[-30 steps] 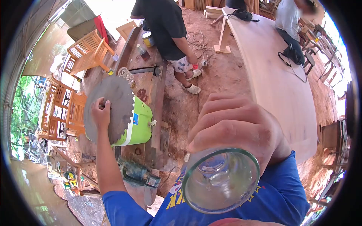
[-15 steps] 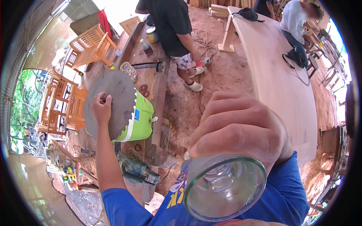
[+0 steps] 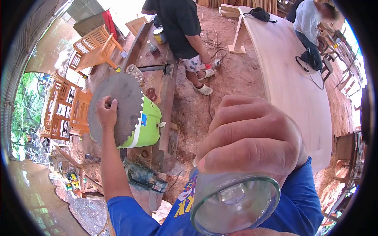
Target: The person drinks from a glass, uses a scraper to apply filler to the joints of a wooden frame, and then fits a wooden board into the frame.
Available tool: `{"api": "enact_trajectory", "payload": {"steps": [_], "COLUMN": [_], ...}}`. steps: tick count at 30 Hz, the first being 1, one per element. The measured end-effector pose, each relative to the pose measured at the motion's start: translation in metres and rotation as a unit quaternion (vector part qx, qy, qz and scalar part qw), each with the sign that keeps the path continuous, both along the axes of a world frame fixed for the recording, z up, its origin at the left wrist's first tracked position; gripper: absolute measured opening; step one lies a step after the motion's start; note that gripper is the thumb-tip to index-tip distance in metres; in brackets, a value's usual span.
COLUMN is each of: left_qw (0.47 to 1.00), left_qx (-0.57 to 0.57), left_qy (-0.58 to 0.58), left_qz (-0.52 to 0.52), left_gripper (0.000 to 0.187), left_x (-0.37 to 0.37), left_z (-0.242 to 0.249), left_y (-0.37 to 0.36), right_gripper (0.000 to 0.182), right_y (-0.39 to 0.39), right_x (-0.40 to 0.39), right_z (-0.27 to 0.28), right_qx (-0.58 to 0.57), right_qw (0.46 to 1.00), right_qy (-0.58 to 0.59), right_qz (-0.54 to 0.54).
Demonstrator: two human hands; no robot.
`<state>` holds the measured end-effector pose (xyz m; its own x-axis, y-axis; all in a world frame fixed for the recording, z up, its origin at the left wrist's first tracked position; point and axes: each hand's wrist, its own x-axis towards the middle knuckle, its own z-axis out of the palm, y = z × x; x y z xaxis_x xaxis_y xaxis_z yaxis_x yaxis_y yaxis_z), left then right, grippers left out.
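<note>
A clear drinking glass (image 3: 236, 204) is tipped close under the camera, its round rim facing me. My right hand (image 3: 252, 135) is closed around the glass, knuckles toward the camera. A little pale, clear content shows low inside it. At the left, my left hand (image 3: 106, 112) rests on a round grey lid (image 3: 122, 88), with thumb and fingers curled together at its middle; what they pinch is partly hidden. Beneath the lid stands a bright green tub (image 3: 149, 124) with a white scalloped rim and a blue label.
The tub stands on a worn wooden bench (image 3: 165, 94) with a bottle (image 3: 153, 49) and a yellow can (image 3: 159, 36). A power tool (image 3: 143, 177) lies nearby. A person in black (image 3: 177, 27) stands beyond. A long wooden slab (image 3: 291, 86) is at the right; wooden chairs (image 3: 92, 49) at the left.
The glass has tilted further and its rim sits slightly lower, toward my face. My right hand has turned a little with it. My left hand stays on the lid.
</note>
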<state>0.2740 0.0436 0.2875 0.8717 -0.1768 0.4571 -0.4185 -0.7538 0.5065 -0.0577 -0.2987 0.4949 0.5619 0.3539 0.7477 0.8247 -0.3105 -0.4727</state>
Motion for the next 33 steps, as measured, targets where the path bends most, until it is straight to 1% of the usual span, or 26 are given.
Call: {"api": "enact_trajectory", "payload": {"steps": [6,9,16,24,27,30,33], "left_qw": [1.000,1.000,1.000,1.000,1.000,1.000,1.000], "left_qx": [0.001,-0.011,-0.007,-0.015,-0.029,-0.029,-0.007], "left_qy": [-0.019,-0.003,-0.007,-0.018,0.003,0.011,-0.016], "left_qz": [-0.015,-0.011,-0.008,-0.007,-0.006,-0.002,-0.013], "left_gripper": [0.033,0.033,0.033,0.033,0.033,0.033,0.033], "left_x": [0.004,0.002,0.004,0.006,0.004,0.002,0.005], "left_z": [-0.004,-0.002,-0.003,-0.009,-0.007,-0.004,-0.006], "left_y": [0.003,0.002,0.002,0.004,0.002,0.001,0.004], "right_gripper": [0.028,0.028,0.028,0.030,0.029,0.029,0.030], "right_y": [0.002,0.004,0.006,0.006,0.008,0.007,0.009], "right_x": [0.001,0.001,0.002,0.007,0.010,0.014,0.020], "right_z": [0.003,0.007,0.015,0.009,-0.001,-0.004,-0.009], "right_qx": [-0.007,-0.006,-0.015,0.003,0.021,0.015,0.009], "right_qw": [1.000,0.999,0.999,1.000,1.000,0.999,0.997], "right_qy": [-0.030,-0.039,-0.052,0.003,0.015,0.035,0.041], "right_qz": [0.001,-0.003,0.000,0.008,-0.008,-0.033,-0.062]}}
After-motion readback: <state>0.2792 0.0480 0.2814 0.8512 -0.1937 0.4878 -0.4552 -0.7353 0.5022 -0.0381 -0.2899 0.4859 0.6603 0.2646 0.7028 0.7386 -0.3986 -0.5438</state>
